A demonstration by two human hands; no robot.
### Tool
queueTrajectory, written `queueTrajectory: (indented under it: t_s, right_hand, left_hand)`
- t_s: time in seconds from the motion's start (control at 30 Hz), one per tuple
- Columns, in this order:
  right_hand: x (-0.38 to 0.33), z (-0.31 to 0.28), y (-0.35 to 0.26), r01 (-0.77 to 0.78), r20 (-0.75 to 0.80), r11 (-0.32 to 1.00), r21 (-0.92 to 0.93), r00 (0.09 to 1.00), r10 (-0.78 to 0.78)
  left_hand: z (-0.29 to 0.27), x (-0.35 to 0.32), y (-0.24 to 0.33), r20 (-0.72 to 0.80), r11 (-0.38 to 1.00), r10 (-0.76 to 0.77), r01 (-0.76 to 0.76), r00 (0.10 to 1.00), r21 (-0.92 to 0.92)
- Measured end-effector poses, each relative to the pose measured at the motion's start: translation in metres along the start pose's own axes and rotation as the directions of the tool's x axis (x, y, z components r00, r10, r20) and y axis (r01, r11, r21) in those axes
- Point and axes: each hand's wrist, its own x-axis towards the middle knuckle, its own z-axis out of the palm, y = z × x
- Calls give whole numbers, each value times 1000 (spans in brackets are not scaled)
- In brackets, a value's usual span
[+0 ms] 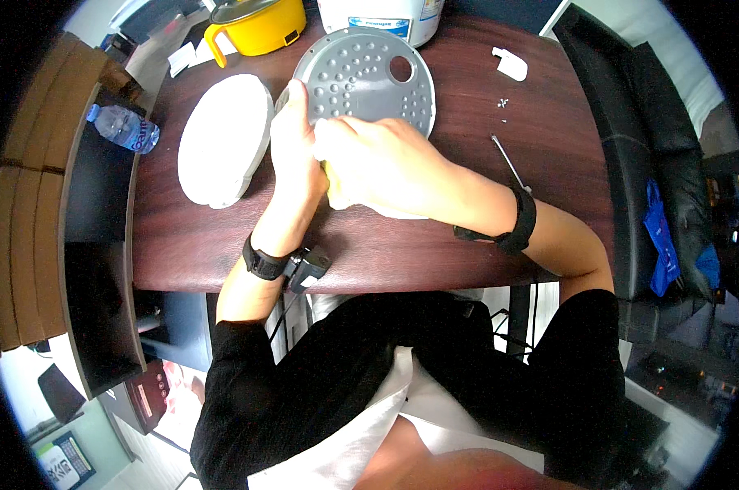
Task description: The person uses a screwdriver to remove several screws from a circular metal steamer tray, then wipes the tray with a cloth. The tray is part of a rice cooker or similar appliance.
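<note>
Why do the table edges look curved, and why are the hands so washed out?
Head view: the fisheye lens bends the table edge and leaves black corners. Strong light overexposes the left hand and right hand, and glare pales the grey perforated plate. Nothing is noticeably blurred.

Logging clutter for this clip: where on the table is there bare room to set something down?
Free: the near strip of the dark wooden table below the white oval lid, and the right side around the thin metal tool. Crowded: the far edge, with yellow pot, grey perforated disc and both hands, left hand, right hand.
</note>
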Motion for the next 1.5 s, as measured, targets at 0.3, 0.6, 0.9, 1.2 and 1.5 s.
queueTrajectory:
  t_s: [0.3,0.6,0.9,1.2,1.5]
  right_hand:
    - [48,-21,50,-6,-134,934,-356,990,-45]
    - [16,-3,4,126,-29,982,-140,991,-131]
    - [-9,-1,4,90,65,982,-167,995,-80]
    - [-30,-5,8,91,97,939,-331,993,-62]
    - [-48,-54,50,57,103,804,-592,995,5]
  left_hand:
    - [17,-4,-4,-26,995,-83,81,996,-60]
    - [4,-13,8,122,925,-88,126,989,-358]
    - [7,1,-10,186,837,-223,286,957,-466]
    - [5,5,-6,137,873,-49,109,989,-474]
    - [-10,15,-4,13,882,-21,24,1000,-470]
